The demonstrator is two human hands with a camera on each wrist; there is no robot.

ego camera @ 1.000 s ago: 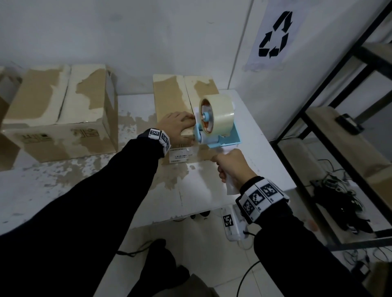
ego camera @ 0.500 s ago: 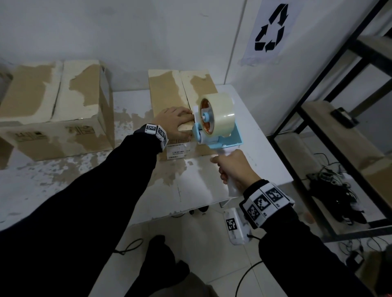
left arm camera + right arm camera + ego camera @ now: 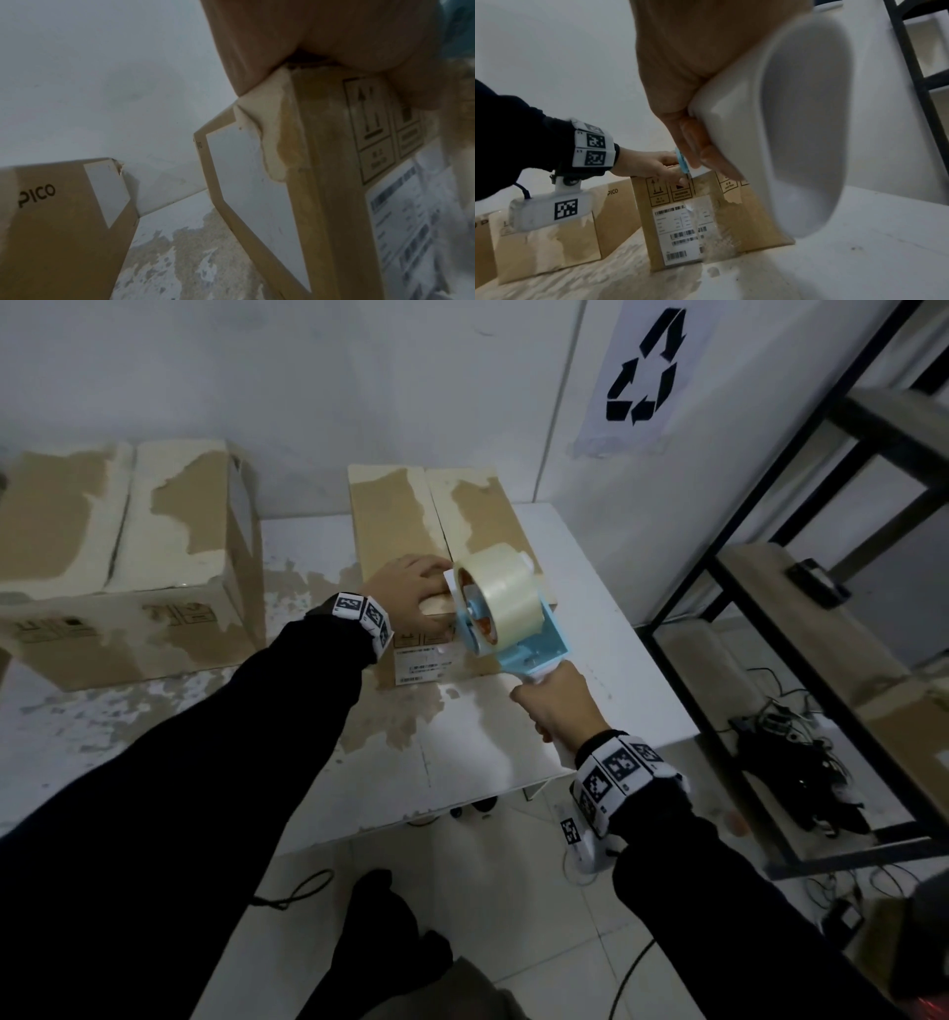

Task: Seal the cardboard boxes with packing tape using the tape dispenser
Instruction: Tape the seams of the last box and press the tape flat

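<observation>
A small cardboard box (image 3: 405, 521) with a shipping label stands at the back of the white table (image 3: 606, 629). My left hand (image 3: 411, 598) presses on the near end of its top, fingers lying on the flap and thumb down the front face (image 3: 680, 178). My right hand (image 3: 557, 706) grips the white handle (image 3: 795, 121) of a blue tape dispenser (image 3: 529, 649) loaded with a clear tape roll (image 3: 506, 598). The dispenser's head sits at the box's near top edge, beside my left fingers. Where the tape touches the box is hidden.
A larger, worn cardboard box (image 3: 128, 567) marked PICO (image 3: 38, 194) stands to the left on the table. A black metal shelf rack (image 3: 770, 588) with wooden boards is close on the right, with cables (image 3: 801, 762) below it. The wall is right behind the boxes.
The dispenser has tipped a little more toward the box's near edge, with my right hand following. My left hand stays on the box top.
</observation>
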